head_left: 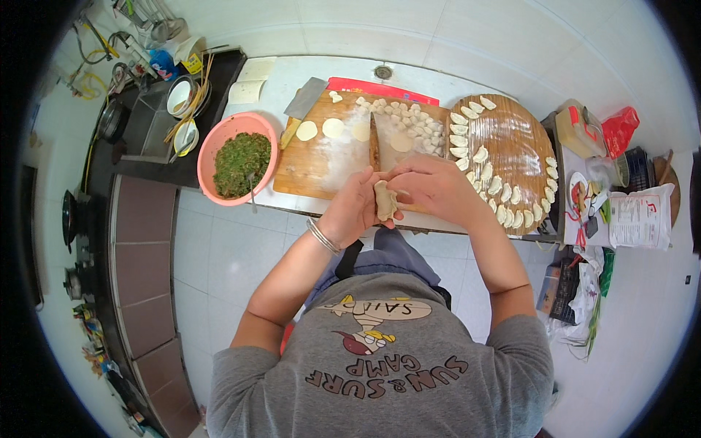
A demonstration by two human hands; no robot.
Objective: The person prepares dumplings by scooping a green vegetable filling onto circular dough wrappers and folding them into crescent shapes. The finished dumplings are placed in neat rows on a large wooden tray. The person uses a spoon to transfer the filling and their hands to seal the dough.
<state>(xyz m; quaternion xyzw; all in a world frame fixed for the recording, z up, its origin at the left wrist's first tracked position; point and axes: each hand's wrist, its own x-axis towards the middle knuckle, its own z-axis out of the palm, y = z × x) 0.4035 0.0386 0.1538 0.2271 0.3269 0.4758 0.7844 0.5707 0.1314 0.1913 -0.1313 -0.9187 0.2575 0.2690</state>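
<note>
Between my two hands, at the near edge of the floured wooden board [307, 169], is a folded dumpling [384, 201]. My left hand [352, 208] cradles it in the fingers and palm, while the fingers of my right hand [437, 191] pinch its edge. Round dough wrappers [333, 128] lie on the board beyond, with a heap of small dough pieces [416, 120] at its far right. A rolling pin [374, 142] lies partly hidden behind my hands. To the left, a pink bowl [207, 157] holds green chopped filling [241, 166] with a spoon in it.
A round wooden board [511, 131] at the right carries rows of finished dumplings [458, 141] around its edge. A cleaver [307, 97] lies at the far left of the cutting board. Stacked bowls with chopsticks [181, 98] stand by the sink; a white bag [641, 217] sits far right.
</note>
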